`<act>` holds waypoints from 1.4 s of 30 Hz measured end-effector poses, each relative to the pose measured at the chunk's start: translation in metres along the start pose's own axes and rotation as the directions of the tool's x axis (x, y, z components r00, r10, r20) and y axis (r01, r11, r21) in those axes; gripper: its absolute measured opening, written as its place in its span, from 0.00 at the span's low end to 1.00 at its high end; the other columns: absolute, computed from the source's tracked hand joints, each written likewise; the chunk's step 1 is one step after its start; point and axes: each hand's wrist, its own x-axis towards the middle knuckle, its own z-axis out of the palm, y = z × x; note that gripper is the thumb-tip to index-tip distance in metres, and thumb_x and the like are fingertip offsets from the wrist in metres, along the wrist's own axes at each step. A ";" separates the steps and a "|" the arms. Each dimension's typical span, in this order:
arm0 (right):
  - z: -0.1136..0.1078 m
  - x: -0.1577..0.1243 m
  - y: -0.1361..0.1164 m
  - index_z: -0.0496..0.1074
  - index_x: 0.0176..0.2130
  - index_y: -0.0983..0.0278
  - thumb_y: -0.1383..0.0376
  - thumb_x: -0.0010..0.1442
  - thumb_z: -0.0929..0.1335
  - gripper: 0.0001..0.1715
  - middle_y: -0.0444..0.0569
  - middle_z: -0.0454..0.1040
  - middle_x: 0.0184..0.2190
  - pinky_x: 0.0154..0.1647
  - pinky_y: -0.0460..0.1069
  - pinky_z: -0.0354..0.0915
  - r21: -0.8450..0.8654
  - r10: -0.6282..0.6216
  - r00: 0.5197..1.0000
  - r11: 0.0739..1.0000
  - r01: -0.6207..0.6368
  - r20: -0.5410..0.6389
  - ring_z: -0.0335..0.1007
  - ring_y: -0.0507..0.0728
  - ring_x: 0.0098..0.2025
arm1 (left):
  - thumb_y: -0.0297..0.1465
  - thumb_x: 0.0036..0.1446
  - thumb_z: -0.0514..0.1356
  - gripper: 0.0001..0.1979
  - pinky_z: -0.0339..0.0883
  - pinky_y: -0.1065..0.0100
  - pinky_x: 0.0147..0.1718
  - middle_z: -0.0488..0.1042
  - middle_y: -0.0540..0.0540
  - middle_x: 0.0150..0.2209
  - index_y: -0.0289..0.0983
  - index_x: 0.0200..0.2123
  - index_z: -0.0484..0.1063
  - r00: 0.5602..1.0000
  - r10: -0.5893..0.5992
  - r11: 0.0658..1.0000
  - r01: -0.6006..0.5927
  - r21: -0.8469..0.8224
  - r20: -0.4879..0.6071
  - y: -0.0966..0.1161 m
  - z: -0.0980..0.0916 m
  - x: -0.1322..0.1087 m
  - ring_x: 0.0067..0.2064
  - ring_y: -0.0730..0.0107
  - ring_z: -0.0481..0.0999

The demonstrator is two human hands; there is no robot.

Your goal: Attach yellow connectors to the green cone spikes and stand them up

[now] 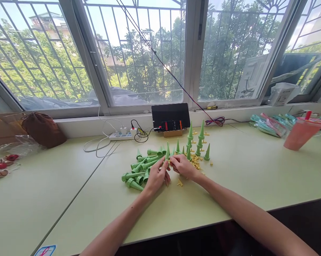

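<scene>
A slim, light-green cone [167, 153] is held nearly upright above the tabletop [203, 209], pointed tip uppermost, with the grip of the left hand [158, 175] clamped around its lower part, which the fingers hide. The right hand [184, 165] has its fingertips bunched just beside the cone, though whether that grip is clamped on anything cannot be told. Leftward lies a heap of matching cones [134, 175] with ribbed wide ends; rightward, stacked cones [201, 136] stand near small yellow pieces [195, 163].
</scene>
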 end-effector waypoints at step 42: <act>0.000 0.000 -0.003 0.56 0.21 0.62 0.51 0.59 0.64 0.23 0.35 0.50 0.13 0.12 0.44 0.47 0.283 0.203 0.979 0.938 -0.200 0.019 0.51 0.46 0.11 | 0.43 0.52 0.64 0.32 0.69 0.70 0.22 0.73 0.49 0.29 0.36 0.58 0.65 0.996 -0.079 0.979 0.086 -0.186 0.046 0.007 0.000 0.003 0.22 0.75 0.72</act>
